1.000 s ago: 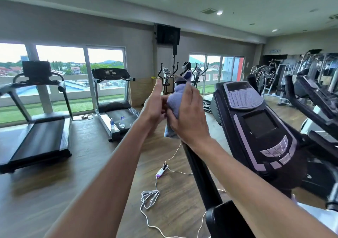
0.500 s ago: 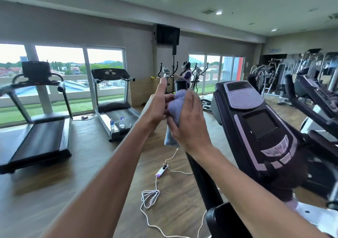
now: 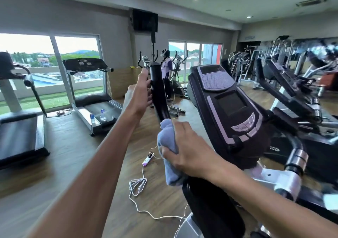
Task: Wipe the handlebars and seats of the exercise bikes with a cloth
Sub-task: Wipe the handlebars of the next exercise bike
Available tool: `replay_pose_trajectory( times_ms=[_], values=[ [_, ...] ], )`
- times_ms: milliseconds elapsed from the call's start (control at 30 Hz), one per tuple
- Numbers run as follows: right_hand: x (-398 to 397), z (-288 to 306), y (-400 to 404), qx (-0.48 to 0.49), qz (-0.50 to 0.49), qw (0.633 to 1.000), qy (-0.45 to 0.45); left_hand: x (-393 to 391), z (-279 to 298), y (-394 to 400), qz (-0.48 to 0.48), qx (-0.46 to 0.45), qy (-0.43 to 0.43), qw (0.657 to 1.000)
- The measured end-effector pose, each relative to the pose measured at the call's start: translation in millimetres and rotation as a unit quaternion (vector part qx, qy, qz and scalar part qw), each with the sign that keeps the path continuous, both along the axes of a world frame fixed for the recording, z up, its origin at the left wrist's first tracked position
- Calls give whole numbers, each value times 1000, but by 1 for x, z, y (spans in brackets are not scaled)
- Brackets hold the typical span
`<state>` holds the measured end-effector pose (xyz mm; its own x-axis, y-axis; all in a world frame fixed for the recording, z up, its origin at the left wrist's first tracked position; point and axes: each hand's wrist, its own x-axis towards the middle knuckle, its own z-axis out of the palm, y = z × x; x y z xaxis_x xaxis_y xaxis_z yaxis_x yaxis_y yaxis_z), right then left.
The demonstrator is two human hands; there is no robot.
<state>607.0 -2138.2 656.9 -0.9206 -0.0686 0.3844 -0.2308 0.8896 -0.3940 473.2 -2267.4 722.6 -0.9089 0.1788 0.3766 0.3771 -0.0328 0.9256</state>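
Gripping blue cloth round handlebar, right hand, left hand open beside it

The cloth is soft blue terry, matt. The handlebar is black and glossy. The console is smooth black plastic. The floor looks like wood. The joint is shiny metal.
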Motion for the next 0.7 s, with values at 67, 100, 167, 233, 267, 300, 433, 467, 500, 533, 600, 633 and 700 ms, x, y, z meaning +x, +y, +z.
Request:
replay_pose_trajectory(
  times_ms=[67, 100, 167, 233, 267, 300, 433, 467, 500, 533, 600, 633, 700],
  values=[
    [-27, 10, -16, -15, -27, 998, 50, 5, -3, 3, 25, 3, -7, 1000],
    [-40, 14, -23, -23, -39, 996, 70, 9, -3, 4, 40, -8, -8, 999],
    [-59, 20, -29, -45, -54, 993, 90, 17, -4, 6, 79, -6, -8, 997],
    [-53, 23, -22, -108, -30, 988, 106, 20, -14, 7, 98, -6, -11, 995],
    [-41, 25, -14, -152, -14, 980, 129, 21, -21, 7, 87, -2, -18, 996],
    [-23, 27, -4, -182, -5, 970, 161, 23, -30, 7, 63, 4, -22, 998],
    [76, 6, 32, -114, 0, 977, 180, 23, -62, 7, 7, -18, 30, 999],
    [94, -10, 34, -65, 3, 986, 152, 22, -66, 8, 8, -22, 33, 999],
    [106, -28, 32, -22, 2, 991, 130, 23, -69, 11, 18, -25, 33, 999],
    [109, -43, 29, 2, -2, 993, 119, 24, -71, 13, 30, -24, 27, 999],
    [101, -52, 21, 10, -1, 992, 127, 26, -74, 19, 47, -20, 20, 999],
    [92, -49, 17, 14, 9, 991, 133, 28, -77, 21, 51, -8, 19, 998],
    [78, -39, 12, 10, 19, 990, 142, 34, -77, 24, 40, 17, 12, 999]
  ],
)
